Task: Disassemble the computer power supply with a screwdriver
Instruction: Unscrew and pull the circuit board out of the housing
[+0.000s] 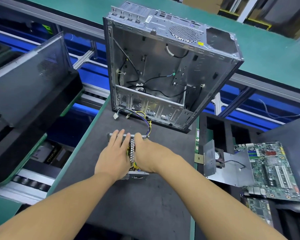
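On the dark surface (137,205), just before the open computer case (163,66), the power supply (138,175) is pressed by the left hand (113,156) (fingers straight, grip wide); the right hand (145,153) is curled over it, holding it.

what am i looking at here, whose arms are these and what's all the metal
This is one picture from a camera worn on a person's head, looking down at their own bare arms. Both hands are on an opened power supply lying on a dark mat: the left hand lies flat on it, the right hand curls its fingers over the far edge. Behind it is a stripped computer case; a motherboard lies to the right. No screwdriver shows.
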Available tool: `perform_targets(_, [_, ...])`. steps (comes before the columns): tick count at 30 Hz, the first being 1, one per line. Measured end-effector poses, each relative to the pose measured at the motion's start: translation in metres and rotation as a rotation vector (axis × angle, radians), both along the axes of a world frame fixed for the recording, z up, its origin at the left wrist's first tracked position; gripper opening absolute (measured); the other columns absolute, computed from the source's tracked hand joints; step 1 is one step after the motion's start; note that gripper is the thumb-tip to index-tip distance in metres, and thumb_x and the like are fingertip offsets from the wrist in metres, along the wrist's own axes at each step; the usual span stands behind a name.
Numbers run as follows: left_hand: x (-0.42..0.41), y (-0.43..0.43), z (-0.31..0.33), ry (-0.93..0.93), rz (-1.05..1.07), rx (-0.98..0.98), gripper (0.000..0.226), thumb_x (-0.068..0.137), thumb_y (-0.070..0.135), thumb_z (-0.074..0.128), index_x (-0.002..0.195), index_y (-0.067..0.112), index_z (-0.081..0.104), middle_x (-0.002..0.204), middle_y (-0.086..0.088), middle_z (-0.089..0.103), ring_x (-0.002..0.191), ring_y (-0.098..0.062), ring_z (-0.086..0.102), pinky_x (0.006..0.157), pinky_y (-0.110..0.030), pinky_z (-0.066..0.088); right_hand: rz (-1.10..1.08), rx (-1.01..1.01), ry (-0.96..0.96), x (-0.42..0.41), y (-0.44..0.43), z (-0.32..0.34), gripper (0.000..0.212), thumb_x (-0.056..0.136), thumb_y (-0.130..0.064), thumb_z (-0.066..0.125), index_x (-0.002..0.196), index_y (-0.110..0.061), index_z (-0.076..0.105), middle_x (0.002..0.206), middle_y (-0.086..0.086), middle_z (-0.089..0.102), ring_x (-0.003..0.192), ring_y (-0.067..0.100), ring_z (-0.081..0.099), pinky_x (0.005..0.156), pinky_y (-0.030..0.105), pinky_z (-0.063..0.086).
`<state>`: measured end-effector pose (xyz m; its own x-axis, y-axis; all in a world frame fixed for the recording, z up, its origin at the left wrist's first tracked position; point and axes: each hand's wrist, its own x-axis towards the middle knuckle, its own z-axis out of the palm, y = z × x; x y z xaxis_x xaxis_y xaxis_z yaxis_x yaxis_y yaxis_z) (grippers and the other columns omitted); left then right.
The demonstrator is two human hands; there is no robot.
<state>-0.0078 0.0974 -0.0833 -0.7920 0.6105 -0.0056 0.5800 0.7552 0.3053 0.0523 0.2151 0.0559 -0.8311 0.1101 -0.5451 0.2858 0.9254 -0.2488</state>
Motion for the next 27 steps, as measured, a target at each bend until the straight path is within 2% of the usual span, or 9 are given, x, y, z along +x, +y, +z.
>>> perform_targets(4, [0.0,-0.001,-0.001,-0.004,-0.012,-0.005,0.071,0.091,0.023,0.039,0.158,0.02,0.015,0.166,0.001,0.005,0.153,-0.016,-0.005,0.102,-0.026,0.045,0.061,-0.023,-0.129,-0.003,0.003,0.003,0.057,0.094,-0.026,0.049,0.142,-0.013,0.022,0.148,0.014,0.025,0.133,0.035,0.032,0.094,0.044,0.039])
perform_targets(7, [0.0,-0.001,-0.003,0.0,-0.026,-0.035,0.074,0.093,0.028,0.04,0.159,0.018,0.009,0.166,-0.002,0.002,0.153,-0.019,-0.007,0.105,-0.026,0.044,-0.038,0.018,-0.058,0.001,-0.003,0.0,0.055,0.1,-0.049,0.038,0.142,-0.016,0.024,0.14,0.017,0.039,0.117,0.038,0.05,0.079,0.043,0.04])
perform_targets(9, [-0.001,-0.001,-0.004,-0.001,-0.025,-0.038,0.073,0.094,0.029,0.039,0.159,0.018,0.008,0.166,-0.002,0.001,0.153,-0.019,-0.008,0.107,-0.027,0.041,-0.016,0.099,0.008,0.003,-0.008,-0.002,0.048,0.104,-0.046,0.029,0.139,-0.014,0.028,0.122,0.015,0.055,0.103,0.038,0.057,0.069,0.039,0.036])
perform_targets(11, [-0.001,-0.001,-0.005,-0.001,-0.021,-0.028,0.071,0.095,0.028,0.039,0.159,0.019,0.009,0.166,-0.002,0.002,0.153,-0.019,-0.008,0.107,-0.027,0.042,0.057,0.107,0.042,0.003,-0.008,-0.001,0.042,0.105,-0.031,0.032,0.14,-0.01,0.027,0.114,0.013,0.057,0.096,0.037,0.055,0.068,0.038,0.036])
perform_targets(14, [-0.001,-0.001,-0.003,-0.011,-0.019,-0.019,0.07,0.095,0.027,0.04,0.158,0.02,0.012,0.166,0.0,0.003,0.153,-0.018,-0.007,0.105,-0.027,0.043,0.089,-0.013,-0.079,-0.002,-0.002,0.005,0.051,0.097,-0.018,0.041,0.143,-0.009,0.021,0.136,0.014,0.041,0.121,0.036,0.042,0.086,0.042,0.04])
perform_targets(16, [-0.002,-0.001,-0.003,-0.012,-0.032,-0.039,0.071,0.094,0.026,0.039,0.158,0.019,0.009,0.166,0.0,0.001,0.153,-0.019,-0.009,0.105,-0.028,0.042,0.101,-0.038,-0.141,-0.003,0.001,0.007,0.06,0.094,-0.021,0.046,0.146,-0.011,0.017,0.145,0.011,0.031,0.133,0.032,0.03,0.094,0.042,0.037])
perform_targets(20, [-0.002,-0.001,-0.002,-0.004,-0.027,-0.07,0.072,0.092,0.03,0.034,0.158,0.019,0.007,0.166,-0.002,0.0,0.153,-0.02,-0.008,0.103,-0.028,0.043,0.006,0.06,-0.081,-0.001,-0.005,0.003,0.055,0.101,-0.05,0.034,0.142,-0.015,0.023,0.132,0.016,0.047,0.115,0.037,0.052,0.077,0.042,0.039])
perform_targets(23, [0.0,-0.001,-0.001,-0.002,-0.013,-0.07,0.07,0.094,0.027,0.035,0.158,0.019,0.009,0.166,-0.002,0.002,0.153,-0.021,-0.006,0.1,-0.029,0.043,0.082,0.139,0.013,0.0,-0.007,0.0,0.041,0.105,-0.035,0.032,0.137,-0.01,0.028,0.116,0.014,0.057,0.097,0.036,0.056,0.069,0.038,0.037])
perform_targets(27, [0.0,-0.002,-0.002,-0.012,-0.025,-0.061,0.071,0.092,0.026,0.04,0.157,0.017,0.014,0.166,-0.003,0.008,0.154,-0.022,-0.001,0.102,-0.03,0.044,0.127,-0.014,-0.104,-0.004,-0.001,0.004,0.056,0.094,-0.017,0.048,0.143,-0.012,0.021,0.139,0.01,0.035,0.125,0.032,0.037,0.085,0.038,0.037])
